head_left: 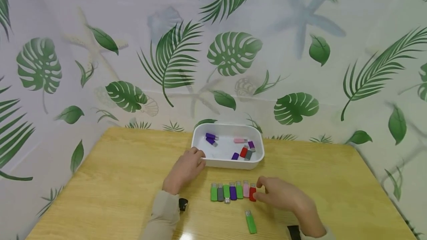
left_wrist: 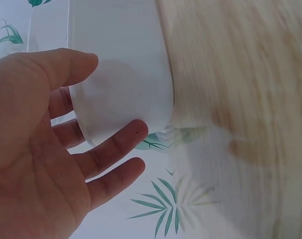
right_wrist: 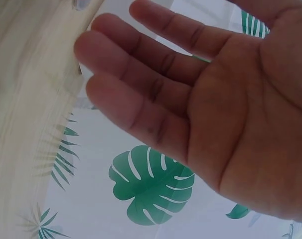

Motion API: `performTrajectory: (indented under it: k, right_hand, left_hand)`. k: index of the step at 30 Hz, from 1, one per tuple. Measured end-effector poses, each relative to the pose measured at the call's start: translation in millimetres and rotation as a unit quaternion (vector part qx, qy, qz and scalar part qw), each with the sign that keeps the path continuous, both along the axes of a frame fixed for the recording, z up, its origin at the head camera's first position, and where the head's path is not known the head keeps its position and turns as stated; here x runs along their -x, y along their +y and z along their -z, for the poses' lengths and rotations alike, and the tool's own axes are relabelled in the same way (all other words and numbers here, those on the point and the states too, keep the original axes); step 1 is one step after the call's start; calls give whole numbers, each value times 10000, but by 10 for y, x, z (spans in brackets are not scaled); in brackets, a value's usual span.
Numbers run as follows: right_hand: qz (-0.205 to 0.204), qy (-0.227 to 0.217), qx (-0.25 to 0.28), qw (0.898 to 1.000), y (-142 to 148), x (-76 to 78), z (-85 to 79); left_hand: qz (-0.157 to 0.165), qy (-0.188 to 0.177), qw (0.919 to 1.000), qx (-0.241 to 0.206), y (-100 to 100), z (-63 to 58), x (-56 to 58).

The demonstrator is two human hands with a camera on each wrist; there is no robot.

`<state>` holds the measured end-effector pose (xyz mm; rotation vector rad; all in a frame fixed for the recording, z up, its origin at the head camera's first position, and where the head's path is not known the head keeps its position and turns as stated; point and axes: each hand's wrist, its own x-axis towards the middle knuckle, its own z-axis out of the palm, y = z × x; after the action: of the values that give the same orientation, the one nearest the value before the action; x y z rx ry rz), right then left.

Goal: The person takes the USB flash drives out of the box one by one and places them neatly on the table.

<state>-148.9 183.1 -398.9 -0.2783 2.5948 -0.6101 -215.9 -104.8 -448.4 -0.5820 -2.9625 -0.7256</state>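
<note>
My left hand (head_left: pixel 186 167) is at the near left corner of a white plastic tray (head_left: pixel 230 164). In the left wrist view its thumb lies along the outside wall, and two fingertips are hidden behind the rim. My right hand (head_left: pixel 283 195) is beside a red USB stick (head_left: pixel 252 192), thumb tip right at its edge and forefinger apart from the thumb. That stick ends a row that also has a pink USB stick (head_left: pixel 246 189), a purple one (head_left: pixel 232 192), a grey one (head_left: pixel 220 192) and several green ones. One loose green USB stick (head_left: pixel 251 222) lies nearer me.
Inside the tray are purple USB sticks (head_left: pixel 211 136), a pink one (head_left: pixel 239 140), a red one (head_left: pixel 243 152) and a grey one (head_left: pixel 248 155). The wooden table (head_left: pixel 110 180) meets a leaf-patterned cloth (head_left: pixel 186 58) behind the tray.
</note>
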Motion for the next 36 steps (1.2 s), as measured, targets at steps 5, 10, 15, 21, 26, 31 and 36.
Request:
performTrajectory:
  k: [5, 10, 15, 21, 26, 31, 36]
  right_hand:
    - [55, 217, 141, 9996, 25, 32, -21]
    - [-48, 1284, 653, 9896, -11, 99, -101]
    - [-428, 2211, 879, 9703, -119, 387, -147]
    - [-778, 2132, 379, 9732, -354, 936, -70]
    - [-389, 1306, -290, 9903, -477, 1285, 226]
    - [-70, 987, -590, 9933, -495, 1468, 466]
    - [108, 1147, -565, 9917, -542, 1564, 543]
  left_hand:
    - [17, 69, 9999, 108, 0, 25, 8]
    - [-53, 249, 9994, 233, -14, -3, 33]
    - [84, 278, 9993, 239, 7, -3, 49]
    - [-13, 155, 9997, 173, 41, 26, 2]
    - [84, 13, 9998, 155, 42, 39, 4]
    - [61, -42, 9999, 93, 51, 35, 21]
    - [-72, -59, 9999, 131, 13, 19, 46]
